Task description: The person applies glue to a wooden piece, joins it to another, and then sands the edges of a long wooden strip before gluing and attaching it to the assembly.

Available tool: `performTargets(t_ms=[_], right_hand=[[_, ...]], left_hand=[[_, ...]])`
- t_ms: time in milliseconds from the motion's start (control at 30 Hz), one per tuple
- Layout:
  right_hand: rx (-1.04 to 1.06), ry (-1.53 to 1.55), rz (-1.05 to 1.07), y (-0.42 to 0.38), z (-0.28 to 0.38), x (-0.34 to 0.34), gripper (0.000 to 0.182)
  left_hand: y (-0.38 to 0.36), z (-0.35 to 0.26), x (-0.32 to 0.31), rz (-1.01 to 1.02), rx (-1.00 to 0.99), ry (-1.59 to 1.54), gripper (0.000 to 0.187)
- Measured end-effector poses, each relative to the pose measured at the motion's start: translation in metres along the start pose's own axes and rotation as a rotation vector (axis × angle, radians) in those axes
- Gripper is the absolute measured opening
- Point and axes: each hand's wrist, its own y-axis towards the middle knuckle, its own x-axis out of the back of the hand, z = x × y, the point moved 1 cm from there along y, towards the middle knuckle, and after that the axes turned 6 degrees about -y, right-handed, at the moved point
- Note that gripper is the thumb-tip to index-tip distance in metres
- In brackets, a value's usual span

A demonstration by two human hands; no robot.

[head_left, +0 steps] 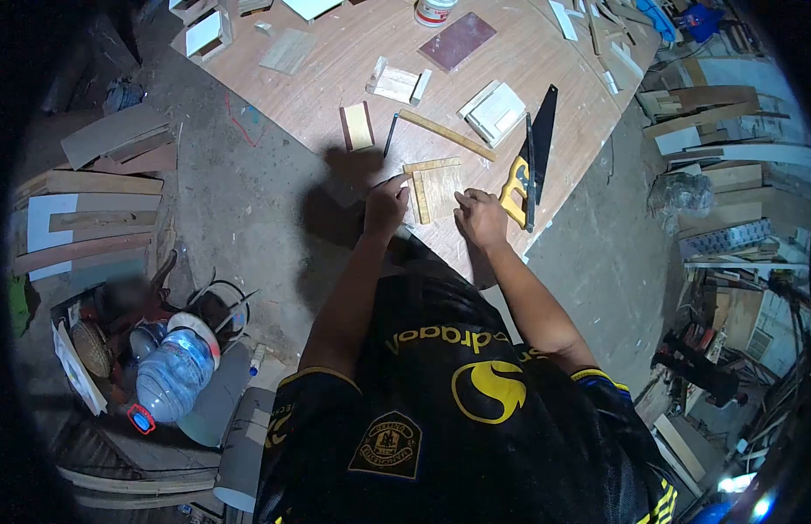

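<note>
A small wooden board lies near the table's corner, with a narrow wood strip along its left side and another strip across its far edge. At the upper left corner of this piece, my left hand is closed in a pinch; what sits between its fingertips is too small to tell. My right hand has curled fingers gripping the board's right edge. Just right of it lies a handsaw with a yellow handle, a dark straight bar across it. Beyond the board rests a long wooden stick.
On the table are a dark thin rod, a cream block with dark edges, a small wooden tray, a white-topped block, a reddish panel and a tub. Wood offcuts and a large water bottle stand around.
</note>
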Motion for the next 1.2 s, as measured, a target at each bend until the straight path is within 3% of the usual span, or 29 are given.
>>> performTargets(t_ms=[100,167,500,600,667,700,767,867,1000,1200], right_hand=[[-0.001,-0.003,-0.007,-0.001,0.002,0.002,0.035],[0.004,0.003,-0.022,-0.001,0.002,0.003,0.034],[0.013,0.004,-0.013,0.0,-0.003,-0.003,0.034],[0.013,0.021,-0.011,0.0,-0.003,-0.002,0.033],[0.017,0.028,-0.022,0.001,-0.003,-0.002,0.034],[0.018,0.024,-0.016,0.001,-0.003,-0.001,0.034],[0.018,0.021,-0.008,0.001,-0.003,-0.001,0.033],[0.01,-0.001,0.001,0.002,-0.003,-0.003,0.033],[0.014,-0.004,-0.031,0.001,-0.003,-0.004,0.032],[0.019,-0.001,-0.026,0.002,-0.003,-0.002,0.031]], left_hand=[[-0.001,-0.002,0.001,-0.025,0.008,0.029,0.019],[-0.005,-0.007,0.004,0.031,0.246,-0.062,0.017],[-0.014,0.0,0.003,-0.036,0.117,-0.02,0.018],[-0.016,-0.004,0.005,0.011,0.043,-0.016,0.026],[-0.018,-0.012,0.006,0.108,0.193,-0.068,0.05],[-0.019,-0.007,0.003,0.108,0.193,-0.069,0.05],[-0.023,-0.002,-0.002,0.075,-0.229,0.052,0.072],[-0.032,-0.019,-0.008,0.136,-0.161,0.109,0.082],[-0.035,-0.021,-0.007,0.16,-0.14,0.155,0.081],[-0.039,-0.016,-0.006,0.133,-0.304,0.144,0.08]])
